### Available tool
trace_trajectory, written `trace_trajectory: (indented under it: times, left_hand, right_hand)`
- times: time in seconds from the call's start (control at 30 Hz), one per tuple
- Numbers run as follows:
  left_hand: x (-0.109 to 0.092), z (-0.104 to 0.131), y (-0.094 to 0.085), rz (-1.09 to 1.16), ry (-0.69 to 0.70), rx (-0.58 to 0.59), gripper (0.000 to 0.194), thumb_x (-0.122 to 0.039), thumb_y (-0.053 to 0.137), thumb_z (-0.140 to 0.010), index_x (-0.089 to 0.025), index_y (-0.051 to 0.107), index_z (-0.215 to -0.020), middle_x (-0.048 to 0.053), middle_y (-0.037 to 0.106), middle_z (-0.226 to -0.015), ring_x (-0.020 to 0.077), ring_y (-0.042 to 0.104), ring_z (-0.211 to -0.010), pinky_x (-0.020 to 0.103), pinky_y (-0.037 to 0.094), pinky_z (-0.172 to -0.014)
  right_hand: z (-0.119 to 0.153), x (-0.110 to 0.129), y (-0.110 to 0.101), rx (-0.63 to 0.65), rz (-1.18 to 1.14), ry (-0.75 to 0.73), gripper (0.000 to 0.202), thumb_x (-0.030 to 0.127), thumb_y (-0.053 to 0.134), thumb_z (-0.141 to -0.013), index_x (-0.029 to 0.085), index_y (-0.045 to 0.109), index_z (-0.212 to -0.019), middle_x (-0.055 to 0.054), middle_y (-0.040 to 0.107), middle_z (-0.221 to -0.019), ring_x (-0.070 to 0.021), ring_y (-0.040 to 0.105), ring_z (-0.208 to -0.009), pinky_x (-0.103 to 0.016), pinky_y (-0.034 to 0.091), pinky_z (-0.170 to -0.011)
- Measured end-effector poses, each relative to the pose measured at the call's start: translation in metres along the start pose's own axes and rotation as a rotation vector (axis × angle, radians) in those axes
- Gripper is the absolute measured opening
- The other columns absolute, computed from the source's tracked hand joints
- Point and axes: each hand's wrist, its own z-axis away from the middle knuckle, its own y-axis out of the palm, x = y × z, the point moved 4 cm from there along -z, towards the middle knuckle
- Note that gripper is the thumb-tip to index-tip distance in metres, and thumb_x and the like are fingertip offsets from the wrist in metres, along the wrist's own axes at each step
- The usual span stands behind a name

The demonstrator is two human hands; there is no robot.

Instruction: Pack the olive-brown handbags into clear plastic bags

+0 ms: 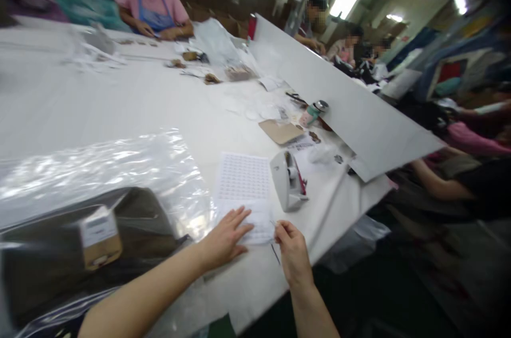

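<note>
A sheet of small printed labels point(243, 175) lies on the white table in front of me. My left hand point(225, 237) rests flat across its lower left part, fingers spread. At the sheet's lower right edge my right hand point(293, 250) is closed in a pinch; what sits between the fingertips is too small to make out. A thin dark strip point(275, 254) shows just below those fingers. To my left a dark folded garment point(147, 226) lies in a clear plastic bag point(167, 162), with a white and brown tag point(99, 239) on it.
A white tape dispenser point(285, 183) stands beyond my right hand. Farther back are a brown card point(280, 132), a bottle point(313, 113) and a slanted white panel point(339, 88). The table edge point(319, 258) runs close on my right. Several people sit around.
</note>
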Motion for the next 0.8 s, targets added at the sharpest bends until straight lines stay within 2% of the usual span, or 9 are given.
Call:
trace_trajectory:
  times: [0.07,0.17,0.23,0.3,0.43,0.53,0.6,0.67,0.8]
  left_hand:
    - [-0.023,0.023,-0.039,-0.031,0.074,-0.103,0.046,-0.031,0.064,-0.077,-0.018,0.053,-0.12,0.014,0.042,-0.139,0.03,0.033,-0.131,0.048,0.034,-0.105]
    - [-0.055,0.08,-0.094,-0.114,0.121,-0.297,0.027,-0.031,0.054,-0.084,-0.018,0.058,-0.107,0.009,0.057,-0.124,0.0223,0.047,-0.12,0.037,0.039,-0.104]
    - [-0.066,0.13,-0.119,-0.207,0.059,-0.452,0.02,-0.024,0.052,-0.085,-0.019,0.059,-0.103,0.007,0.062,-0.115,0.0191,0.051,-0.113,0.033,0.041,-0.101]
    - [-0.064,0.185,-0.132,-0.311,-0.073,-0.6,0.02,-0.018,0.053,-0.083,-0.02,0.058,-0.103,0.006,0.064,-0.108,0.0183,0.053,-0.108,0.032,0.044,-0.098]
    - [-0.028,0.284,-0.131,-0.476,-0.441,-0.847,0.027,-0.019,0.054,-0.084,-0.022,0.055,-0.111,0.007,0.06,-0.112,0.0215,0.051,-0.111,0.038,0.044,-0.096]
    - [0.009,0.33,-0.119,-0.532,-0.71,-0.947,0.035,-0.029,0.05,-0.087,-0.02,0.049,-0.12,0.011,0.056,-0.12,0.0259,0.048,-0.115,0.044,0.043,-0.096]
    - [0.028,0.342,-0.108,-0.577,-0.774,-0.92,0.041,-0.036,0.048,-0.087,-0.018,0.047,-0.124,0.012,0.054,-0.124,0.0286,0.047,-0.117,0.047,0.043,-0.095]
    - [0.038,0.343,-0.097,-0.646,-0.76,-0.87,0.045,-0.04,0.049,-0.086,-0.018,0.048,-0.125,0.012,0.054,-0.127,0.0309,0.047,-0.117,0.049,0.042,-0.094]
    - [0.044,0.337,-0.086,-0.726,-0.763,-0.831,0.056,-0.045,0.054,-0.081,-0.02,0.044,-0.131,0.012,0.048,-0.134,0.0324,0.046,-0.118,0.051,0.04,-0.095]
  right_hand:
    - [0.005,0.016,0.022,0.091,-0.135,0.077,0.028,0.042,0.071,-0.067,0.019,0.058,-0.074,0.005,0.042,-0.053,-0.0082,0.037,-0.049,-0.021,0.033,-0.048]
    - [0.014,0.034,0.07,0.279,-0.227,0.148,0.033,0.042,0.076,-0.063,0.019,0.055,-0.071,0.009,0.032,-0.047,-0.0055,0.026,-0.042,-0.02,0.021,-0.039]
    - [0.026,0.044,0.112,0.436,-0.244,0.191,0.033,0.041,0.076,-0.063,0.019,0.053,-0.072,0.011,0.028,-0.046,-0.0038,0.019,-0.04,-0.02,0.014,-0.037]
    - [0.046,0.053,0.158,0.602,-0.235,0.23,0.033,0.04,0.076,-0.064,0.019,0.052,-0.073,0.012,0.025,-0.044,-0.0023,0.014,-0.038,-0.02,0.009,-0.037]
    - [0.099,0.071,0.257,0.936,-0.181,0.271,0.034,0.041,0.074,-0.064,0.019,0.05,-0.071,0.014,0.025,-0.041,-0.0011,0.014,-0.034,-0.019,0.008,-0.035]
    - [0.144,0.078,0.331,1.167,-0.092,0.316,0.034,0.041,0.074,-0.062,0.019,0.052,-0.074,0.013,0.031,-0.04,-0.0016,0.017,-0.032,-0.018,0.009,-0.034]
    - [0.171,0.074,0.374,1.325,0.009,0.381,0.033,0.04,0.073,-0.062,0.019,0.053,-0.079,0.013,0.033,-0.04,-0.0019,0.018,-0.032,-0.018,0.009,-0.034]
    - [0.188,0.063,0.406,1.421,0.161,0.423,0.029,0.038,0.07,-0.066,0.02,0.053,-0.081,0.013,0.035,-0.04,-0.0026,0.019,-0.031,-0.018,0.009,-0.034]
    - [0.188,0.033,0.44,1.362,0.431,0.424,0.015,0.031,0.06,-0.073,0.019,0.053,-0.079,0.011,0.036,-0.037,-0.0044,0.02,-0.03,-0.018,0.01,-0.035]
